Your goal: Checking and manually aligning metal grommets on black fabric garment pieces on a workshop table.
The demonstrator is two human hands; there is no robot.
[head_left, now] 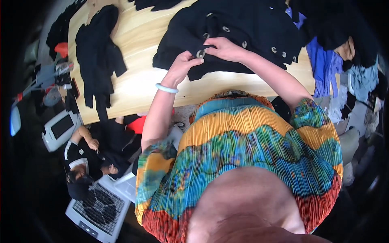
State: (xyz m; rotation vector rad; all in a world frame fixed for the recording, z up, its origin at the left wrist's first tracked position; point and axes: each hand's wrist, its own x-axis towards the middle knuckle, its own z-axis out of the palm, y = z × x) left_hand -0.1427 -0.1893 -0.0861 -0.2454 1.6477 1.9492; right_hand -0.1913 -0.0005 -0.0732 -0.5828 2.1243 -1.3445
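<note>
A black garment (259,26) with several round, pale-rimmed buttons lies spread on a light wooden table (139,48). At its near edge, my left hand (181,68) pinches the cloth beside one button (200,54), thumb pointing toward it. From the other side, my right hand (223,49) grips the same stretch of cloth, its thumb and forefinger close to that button. The fingertips of both hands are partly hidden by the black fabric. A pale bracelet (166,88) circles my left wrist.
Another black garment (95,52) hangs over the table's left side. Purple cloth (322,67) and grey-blue cloth (362,81) droop at the right. Lower left, a seated co-worker (81,152) handles dark cloth beside a grey fan unit (99,206).
</note>
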